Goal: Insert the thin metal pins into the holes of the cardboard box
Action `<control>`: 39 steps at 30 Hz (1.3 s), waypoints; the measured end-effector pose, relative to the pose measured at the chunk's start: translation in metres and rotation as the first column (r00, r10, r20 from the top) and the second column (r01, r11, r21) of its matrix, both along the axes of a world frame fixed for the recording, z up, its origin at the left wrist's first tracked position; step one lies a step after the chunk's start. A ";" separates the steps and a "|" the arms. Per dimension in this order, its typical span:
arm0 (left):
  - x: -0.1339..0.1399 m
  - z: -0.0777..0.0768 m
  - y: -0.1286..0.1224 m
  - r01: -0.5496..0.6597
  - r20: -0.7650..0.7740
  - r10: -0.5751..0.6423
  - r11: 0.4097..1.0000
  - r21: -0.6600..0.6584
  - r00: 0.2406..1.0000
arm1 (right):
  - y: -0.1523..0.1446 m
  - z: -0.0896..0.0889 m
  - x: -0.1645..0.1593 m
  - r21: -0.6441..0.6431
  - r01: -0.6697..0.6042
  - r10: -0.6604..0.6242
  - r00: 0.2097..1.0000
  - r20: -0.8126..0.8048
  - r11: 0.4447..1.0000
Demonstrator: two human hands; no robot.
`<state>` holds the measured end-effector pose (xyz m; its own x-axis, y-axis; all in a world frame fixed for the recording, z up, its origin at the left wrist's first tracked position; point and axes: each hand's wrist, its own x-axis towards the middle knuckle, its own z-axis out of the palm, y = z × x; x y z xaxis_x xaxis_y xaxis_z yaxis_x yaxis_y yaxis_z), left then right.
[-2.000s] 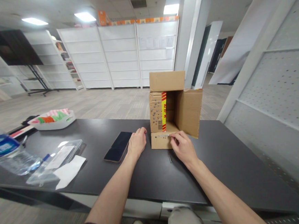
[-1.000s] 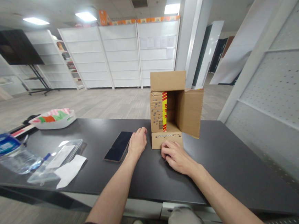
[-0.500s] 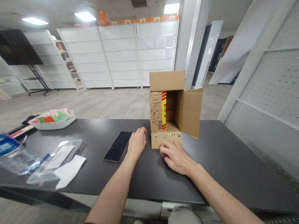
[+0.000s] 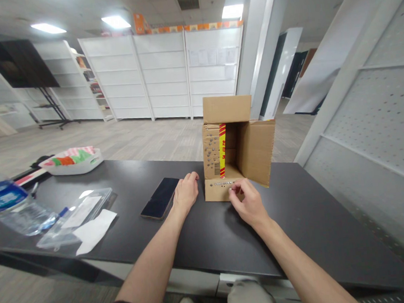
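A cardboard box [image 4: 211, 151] stands on the dark table with its flaps spread and its opening towards me. Round grey studs dot its left face, and a row of silver studs and small holes runs along the lower front flap [image 4: 216, 194]. My right hand [image 4: 250, 201] is in front of that flap, thumb and forefinger pinched on a tiny silver stud [image 4: 230, 190]; its exact kind is too small to tell. Left of the box, my left hand [image 4: 187, 190] rests on the table with curled fingers, beside a black phone [image 4: 160, 197]. Anything inside those fingers is hidden.
To the left lie a clear plastic case [image 4: 84, 212], a white paper piece [image 4: 98, 230] and a water bottle [image 4: 13, 203]. Behind them stands a white tray [image 4: 80, 168] with colourful cloth-like contents. A perforated panel [image 4: 378, 123] rises on the right.
My right hand has lifted from the tabletop and moved right and up to the lower flap, now pinching a silver stud. My left hand stays in place.
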<state>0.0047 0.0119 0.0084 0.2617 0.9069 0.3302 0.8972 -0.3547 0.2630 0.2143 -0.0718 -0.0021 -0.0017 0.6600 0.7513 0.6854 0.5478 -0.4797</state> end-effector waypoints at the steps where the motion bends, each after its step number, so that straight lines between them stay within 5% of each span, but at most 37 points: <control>1: 0.000 0.000 0.000 0.002 -0.003 -0.002 1.000 -0.002 1.000 | 0.001 -0.001 0.002 0.017 0.039 -0.039 0.999 -0.023 0.999; 10: 0.001 0.000 0.001 0.015 -0.010 -0.015 1.000 0.002 1.000 | 0.006 -0.001 0.008 0.039 0.215 -0.206 0.965 -0.163 0.976; 39: 0.001 0.003 -0.002 0.005 -0.006 -0.005 1.000 -0.015 1.000 | 0.015 -0.009 0.012 -0.015 0.165 -0.166 0.982 -0.096 0.986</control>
<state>0.0060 0.0100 0.0114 0.2681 0.9105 0.3150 0.8972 -0.3550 0.2627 0.2268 -0.0566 -0.0109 0.1802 0.6502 0.7381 0.7164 0.4274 -0.5514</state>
